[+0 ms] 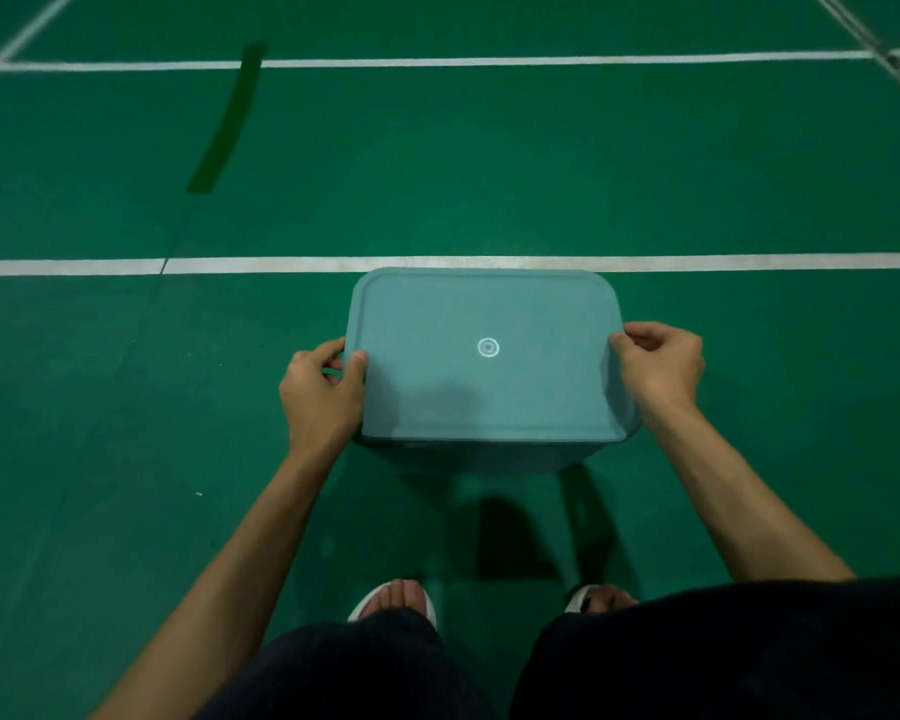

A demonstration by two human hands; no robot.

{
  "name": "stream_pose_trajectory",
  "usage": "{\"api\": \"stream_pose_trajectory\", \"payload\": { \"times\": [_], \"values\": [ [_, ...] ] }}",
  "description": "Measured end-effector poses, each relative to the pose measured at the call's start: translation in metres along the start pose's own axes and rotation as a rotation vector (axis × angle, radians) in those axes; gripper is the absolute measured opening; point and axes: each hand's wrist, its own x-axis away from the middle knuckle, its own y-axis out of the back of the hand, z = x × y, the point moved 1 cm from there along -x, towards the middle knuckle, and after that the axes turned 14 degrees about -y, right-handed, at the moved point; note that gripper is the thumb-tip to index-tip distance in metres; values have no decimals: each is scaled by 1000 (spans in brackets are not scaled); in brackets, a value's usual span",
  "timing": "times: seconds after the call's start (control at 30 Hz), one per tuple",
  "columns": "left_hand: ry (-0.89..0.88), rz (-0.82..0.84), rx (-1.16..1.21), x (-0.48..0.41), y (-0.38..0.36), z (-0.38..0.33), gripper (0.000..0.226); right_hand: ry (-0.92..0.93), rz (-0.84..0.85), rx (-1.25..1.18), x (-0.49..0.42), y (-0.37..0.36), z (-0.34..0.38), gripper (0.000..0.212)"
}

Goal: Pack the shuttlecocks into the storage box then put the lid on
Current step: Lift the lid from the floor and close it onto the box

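Looks nearly done. On the court floor (pixel 126 407), your storage box (pixel 479 457) sits at 12 o'clock from your feet, lid (pixel 489 314) on top, no loose shuttlecocks showing. Your left hand (pixel 320 392) grips the lid's 9 o'clock edge and your right hand (pixel 663 366) its 3 o'clock edge. Probably just seating it left.

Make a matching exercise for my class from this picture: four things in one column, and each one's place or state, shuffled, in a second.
1 lid
2 left hand
3 right hand
4 nearest white line

A runs just beyond the storage box
B grips the lid's right edge
C covers the storage box
D grips the lid's left edge

Pairs: 1-C, 2-D, 3-B, 4-A
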Motion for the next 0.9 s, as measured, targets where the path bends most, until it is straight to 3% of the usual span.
{"api": "stream_pose_trajectory", "payload": {
  "times": [0.13, 0.23, 0.37, 0.43, 0.6, 0.9],
  "values": [
    [79, 38, 102, 5, 2, 12, 42, 31, 18, -8, 0, 1, -4, 19],
    [37, 75, 48, 7, 0, 13, 37, 121, 47, 42, -1, 4, -11, 24],
    [-322, 115, -355, 8, -12, -4, 65, 557, 0, 409, 5, -2, -19, 55],
    [-488, 200, -512, 7, -17, -8, 59, 687, 9, 614, 10, -8, -18, 55],
    [-478, 316, -663, 5, -24, -12, 69, 640, -33, 790, 13, -13, -13, 55],
    [-368, 516, -576, 9, -15, -19, 98, 523, 117, 856, 32, -8, -5, 64]
  ]
}}
